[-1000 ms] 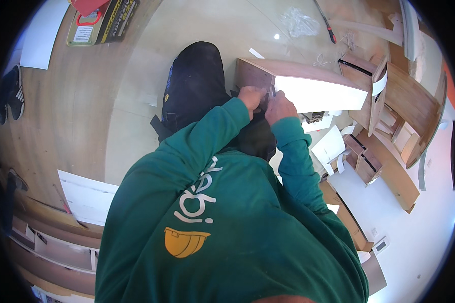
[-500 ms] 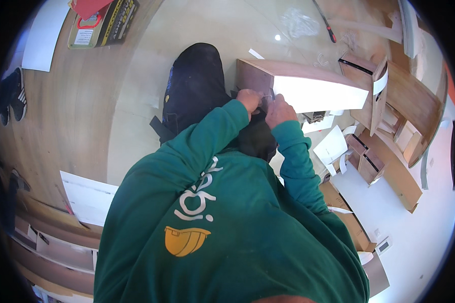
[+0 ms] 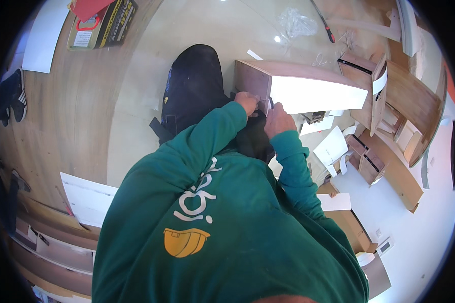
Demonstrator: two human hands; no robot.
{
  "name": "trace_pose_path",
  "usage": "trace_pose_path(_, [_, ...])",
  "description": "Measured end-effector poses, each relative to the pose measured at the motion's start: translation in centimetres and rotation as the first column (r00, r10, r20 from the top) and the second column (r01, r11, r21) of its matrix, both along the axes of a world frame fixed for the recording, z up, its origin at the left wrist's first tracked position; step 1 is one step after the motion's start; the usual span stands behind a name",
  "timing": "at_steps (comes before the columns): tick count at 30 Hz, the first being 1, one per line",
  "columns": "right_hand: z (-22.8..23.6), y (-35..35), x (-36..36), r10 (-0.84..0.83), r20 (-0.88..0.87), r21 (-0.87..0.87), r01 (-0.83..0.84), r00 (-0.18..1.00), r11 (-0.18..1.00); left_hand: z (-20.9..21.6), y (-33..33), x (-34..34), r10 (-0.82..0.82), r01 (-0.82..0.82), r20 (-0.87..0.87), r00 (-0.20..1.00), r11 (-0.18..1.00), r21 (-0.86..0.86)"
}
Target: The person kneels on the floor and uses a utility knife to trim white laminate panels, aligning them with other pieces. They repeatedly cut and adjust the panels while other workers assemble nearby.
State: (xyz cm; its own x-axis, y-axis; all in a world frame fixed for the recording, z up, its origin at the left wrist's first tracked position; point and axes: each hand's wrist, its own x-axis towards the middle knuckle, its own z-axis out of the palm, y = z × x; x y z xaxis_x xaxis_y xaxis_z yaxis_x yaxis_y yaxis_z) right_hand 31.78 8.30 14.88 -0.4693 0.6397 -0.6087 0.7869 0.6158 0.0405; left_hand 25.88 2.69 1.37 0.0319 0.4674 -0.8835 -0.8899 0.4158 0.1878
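Observation:
I am kneeling in a green sweatshirt, and my dark-trousered knee (image 3: 194, 86) points away from me. A long wooden box (image 3: 308, 83) with a white face lies on the pale floor just beyond it. My left hand (image 3: 247, 102) is curled against the box's near end panel (image 3: 252, 80) at its lower corner. My right hand (image 3: 278, 121) is closed right beside it, and the two almost touch. A small dark thing (image 3: 269, 102) shows between the hands at the box's edge. It is too small to identify, and which hand holds it is unclear.
Wooden drawer parts (image 3: 374, 91) and panels (image 3: 399, 171) lie to the right, with white sheets (image 3: 331, 146) among them. A red-handled screwdriver (image 3: 324, 24) and a plastic bag (image 3: 296, 22) lie far ahead. A yellow-black box (image 3: 103, 25) sits upper left, and stacked boards (image 3: 45, 242) and a paper sheet (image 3: 86, 199) lower left.

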Motion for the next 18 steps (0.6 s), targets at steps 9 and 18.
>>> trace_pose_path(9, [-0.1,-0.4,-0.3,-0.016,-0.020,0.001,0.016,1.000,1.000,1.0,-0.4,0.2,-0.128,0.123,-0.087,0.988,0.991,-0.055])
trace_pose_path(18, [-0.2,-1.2,1.6,-0.037,-0.039,-0.021,0.036,0.999,0.999,0.8,-1.5,0.7,-0.308,0.301,-0.186,0.933,0.951,-0.064])
